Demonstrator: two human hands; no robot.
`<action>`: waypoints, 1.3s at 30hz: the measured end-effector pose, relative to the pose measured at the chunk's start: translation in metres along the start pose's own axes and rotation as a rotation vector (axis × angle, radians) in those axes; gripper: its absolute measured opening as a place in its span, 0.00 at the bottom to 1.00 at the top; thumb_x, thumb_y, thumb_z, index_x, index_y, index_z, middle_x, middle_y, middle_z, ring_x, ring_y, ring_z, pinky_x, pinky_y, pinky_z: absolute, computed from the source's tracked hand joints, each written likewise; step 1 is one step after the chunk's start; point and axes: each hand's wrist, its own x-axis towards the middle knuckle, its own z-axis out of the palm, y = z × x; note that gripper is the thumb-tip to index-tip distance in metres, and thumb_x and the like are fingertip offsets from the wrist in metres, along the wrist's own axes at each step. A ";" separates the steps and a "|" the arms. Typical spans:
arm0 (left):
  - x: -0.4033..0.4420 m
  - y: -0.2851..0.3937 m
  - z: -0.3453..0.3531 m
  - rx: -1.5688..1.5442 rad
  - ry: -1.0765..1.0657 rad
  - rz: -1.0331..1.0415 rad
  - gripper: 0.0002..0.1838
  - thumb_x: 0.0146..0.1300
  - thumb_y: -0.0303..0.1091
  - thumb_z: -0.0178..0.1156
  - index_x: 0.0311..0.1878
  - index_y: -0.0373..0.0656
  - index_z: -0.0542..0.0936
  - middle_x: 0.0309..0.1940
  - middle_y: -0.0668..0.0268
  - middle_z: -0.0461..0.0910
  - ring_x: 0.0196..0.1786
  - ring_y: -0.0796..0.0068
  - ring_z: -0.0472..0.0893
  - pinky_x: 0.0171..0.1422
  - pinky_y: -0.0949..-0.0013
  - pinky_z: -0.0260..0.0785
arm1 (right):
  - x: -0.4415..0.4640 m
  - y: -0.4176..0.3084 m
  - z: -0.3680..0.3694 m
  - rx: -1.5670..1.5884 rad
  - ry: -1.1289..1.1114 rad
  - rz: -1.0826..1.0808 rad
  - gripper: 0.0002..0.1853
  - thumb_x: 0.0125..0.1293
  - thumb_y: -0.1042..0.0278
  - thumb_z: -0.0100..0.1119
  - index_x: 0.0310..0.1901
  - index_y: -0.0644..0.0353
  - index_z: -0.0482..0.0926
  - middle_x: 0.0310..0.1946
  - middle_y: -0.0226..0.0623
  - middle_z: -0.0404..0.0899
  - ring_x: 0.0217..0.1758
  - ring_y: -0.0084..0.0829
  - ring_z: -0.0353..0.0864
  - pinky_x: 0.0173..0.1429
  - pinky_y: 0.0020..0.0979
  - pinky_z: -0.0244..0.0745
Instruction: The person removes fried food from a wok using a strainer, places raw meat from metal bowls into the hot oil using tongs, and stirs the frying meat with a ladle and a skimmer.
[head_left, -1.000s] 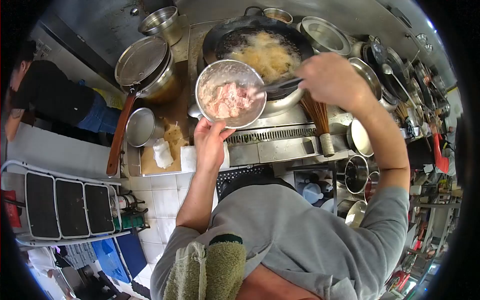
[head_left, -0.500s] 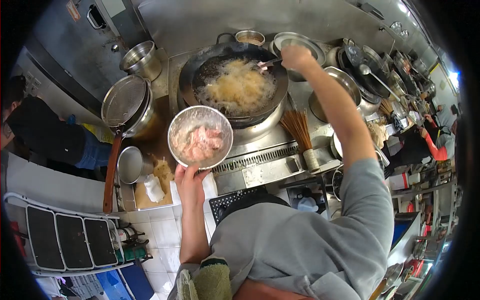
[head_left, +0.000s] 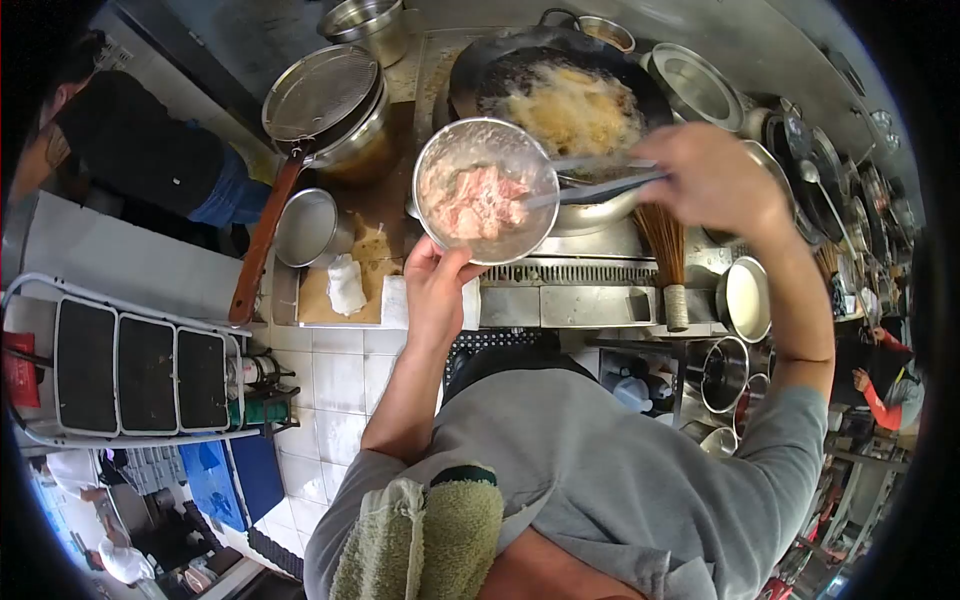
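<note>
My left hand grips the lower rim of a metal bowl tilted toward me, with pale pink raw meat in a wet coating inside. My right hand, somewhat blurred, is closed around metal tongs. The tongs reach left across the wok's near edge, and their tips are in the bowl at the meat. Just beyond the bowl, a large black wok holds bubbling oil with golden frying pieces.
Left of the bowl, a wire strainer with a long wooden handle rests on a pot. A bamboo brush stands right of the wok, near a small bowl of pale liquid. Another person is at the far left.
My right hand has brought the tongs from over the far side of the wok back to the bowl. The view has shifted, so the stove sits higher and further right.
</note>
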 end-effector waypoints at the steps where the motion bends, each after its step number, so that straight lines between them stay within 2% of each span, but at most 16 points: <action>1: 0.000 -0.001 0.003 -0.011 -0.038 0.010 0.04 0.60 0.20 0.54 0.31 0.40 0.72 0.41 0.60 0.79 0.43 0.70 0.81 0.47 0.63 0.79 | -0.001 -0.012 0.013 -0.103 -0.039 -0.042 0.16 0.53 0.64 0.66 0.42 0.64 0.82 0.38 0.45 0.82 0.43 0.46 0.81 0.48 0.41 0.75; 4: 0.002 -0.002 0.009 -0.020 -0.068 -0.011 0.03 0.60 0.20 0.53 0.31 0.39 0.73 0.41 0.61 0.80 0.43 0.71 0.81 0.47 0.64 0.79 | 0.007 -0.025 0.015 -0.232 -0.207 0.045 0.12 0.54 0.66 0.65 0.38 0.61 0.82 0.34 0.43 0.82 0.40 0.45 0.81 0.45 0.41 0.75; 6: 0.006 -0.004 0.007 -0.020 -0.069 -0.017 0.03 0.60 0.20 0.53 0.32 0.39 0.73 0.41 0.61 0.80 0.43 0.71 0.81 0.47 0.64 0.79 | 0.004 -0.011 -0.002 -0.159 -0.058 0.082 0.09 0.54 0.67 0.64 0.36 0.60 0.83 0.32 0.41 0.82 0.38 0.46 0.80 0.44 0.42 0.74; 8: 0.012 -0.017 -0.005 0.019 -0.056 0.012 0.09 0.60 0.21 0.52 0.44 0.35 0.75 0.43 0.59 0.80 0.44 0.68 0.81 0.48 0.60 0.79 | -0.005 0.008 -0.023 -0.165 0.140 0.077 0.08 0.55 0.66 0.64 0.36 0.58 0.83 0.31 0.42 0.81 0.40 0.45 0.80 0.45 0.41 0.74; 11: 0.016 -0.016 -0.011 -0.035 -0.009 -0.016 0.11 0.61 0.22 0.51 0.47 0.35 0.75 0.44 0.59 0.80 0.46 0.67 0.81 0.49 0.59 0.79 | 0.015 0.031 -0.038 -0.167 0.174 0.198 0.10 0.56 0.63 0.64 0.37 0.57 0.83 0.32 0.42 0.81 0.43 0.46 0.79 0.47 0.42 0.73; 12: 0.014 -0.012 -0.008 -0.062 0.034 -0.020 0.06 0.60 0.21 0.53 0.40 0.37 0.76 0.41 0.60 0.80 0.43 0.70 0.81 0.48 0.61 0.79 | 0.025 0.041 -0.042 -0.152 0.183 0.274 0.10 0.56 0.63 0.64 0.37 0.59 0.83 0.32 0.44 0.81 0.43 0.48 0.79 0.47 0.43 0.73; 14: 0.010 -0.009 -0.008 -0.068 0.043 -0.013 0.06 0.60 0.21 0.53 0.40 0.37 0.76 0.42 0.60 0.80 0.43 0.70 0.81 0.47 0.61 0.79 | 0.056 0.079 -0.005 -0.217 0.282 0.188 0.13 0.57 0.58 0.63 0.38 0.58 0.82 0.36 0.42 0.81 0.46 0.46 0.79 0.52 0.42 0.73; 17: 0.004 -0.007 -0.016 -0.075 0.066 0.009 0.04 0.60 0.20 0.52 0.38 0.38 0.75 0.42 0.60 0.79 0.43 0.70 0.81 0.47 0.61 0.79 | 0.127 0.085 0.045 -0.256 -0.138 0.544 0.17 0.56 0.61 0.59 0.46 0.56 0.81 0.44 0.44 0.82 0.50 0.44 0.81 0.53 0.41 0.76; 19: -0.001 -0.003 -0.018 -0.031 0.075 -0.031 0.04 0.60 0.20 0.52 0.37 0.38 0.74 0.42 0.59 0.79 0.43 0.70 0.81 0.47 0.61 0.79 | 0.154 0.093 0.086 -0.211 -0.089 0.561 0.16 0.64 0.71 0.46 0.48 0.59 0.82 0.49 0.45 0.81 0.54 0.44 0.80 0.57 0.42 0.75; 21: -0.001 -0.002 -0.017 -0.011 0.096 -0.033 0.03 0.60 0.21 0.52 0.36 0.38 0.74 0.42 0.59 0.79 0.44 0.70 0.81 0.47 0.61 0.80 | 0.167 0.096 0.098 -0.142 -0.012 0.604 0.15 0.66 0.65 0.48 0.49 0.59 0.81 0.50 0.46 0.80 0.53 0.45 0.80 0.56 0.42 0.76; 25: -0.006 -0.001 -0.033 0.044 0.141 -0.075 0.03 0.61 0.21 0.53 0.33 0.40 0.73 0.41 0.60 0.79 0.43 0.71 0.81 0.45 0.62 0.80 | 0.148 0.120 0.051 -0.105 0.196 0.553 0.21 0.64 0.51 0.56 0.48 0.62 0.81 0.44 0.47 0.82 0.50 0.43 0.81 0.54 0.41 0.76; 27: -0.004 -0.002 -0.038 0.062 0.088 -0.073 0.04 0.61 0.21 0.54 0.32 0.41 0.73 0.41 0.61 0.79 0.43 0.71 0.81 0.45 0.63 0.80 | 0.104 0.096 0.016 0.110 0.361 0.393 0.19 0.63 0.56 0.58 0.46 0.64 0.81 0.41 0.47 0.82 0.47 0.43 0.82 0.53 0.42 0.75; 31: 0.004 0.005 -0.029 0.089 0.019 -0.049 0.07 0.59 0.20 0.54 0.29 0.44 0.70 0.37 0.67 0.77 0.40 0.75 0.80 0.45 0.65 0.79 | 0.038 0.019 -0.011 0.053 0.084 0.047 0.20 0.55 0.61 0.66 0.46 0.67 0.80 0.41 0.47 0.82 0.46 0.45 0.81 0.52 0.39 0.74; 34: 0.011 0.001 -0.017 0.110 -0.062 -0.020 0.09 0.58 0.18 0.53 0.27 0.44 0.67 0.37 0.70 0.74 0.40 0.78 0.78 0.45 0.67 0.79 | 0.033 -0.011 0.018 -0.174 -0.115 0.074 0.15 0.54 0.64 0.66 0.42 0.62 0.83 0.37 0.44 0.82 0.43 0.44 0.81 0.47 0.42 0.74; 37: 0.014 -0.003 -0.004 0.158 -0.097 0.001 0.09 0.57 0.18 0.53 0.26 0.43 0.68 0.37 0.69 0.76 0.40 0.76 0.79 0.44 0.68 0.79 | 0.037 -0.003 0.013 -0.156 -0.133 0.111 0.12 0.53 0.64 0.65 0.38 0.59 0.83 0.32 0.43 0.82 0.39 0.45 0.80 0.45 0.42 0.73; 39: 0.017 -0.003 0.001 0.051 -0.039 -0.050 0.08 0.58 0.18 0.54 0.27 0.42 0.69 0.37 0.65 0.79 0.40 0.75 0.81 0.43 0.68 0.79 | 0.023 0.012 0.003 -0.157 0.037 0.024 0.10 0.54 0.65 0.64 0.36 0.58 0.84 0.29 0.44 0.81 0.36 0.46 0.80 0.42 0.43 0.73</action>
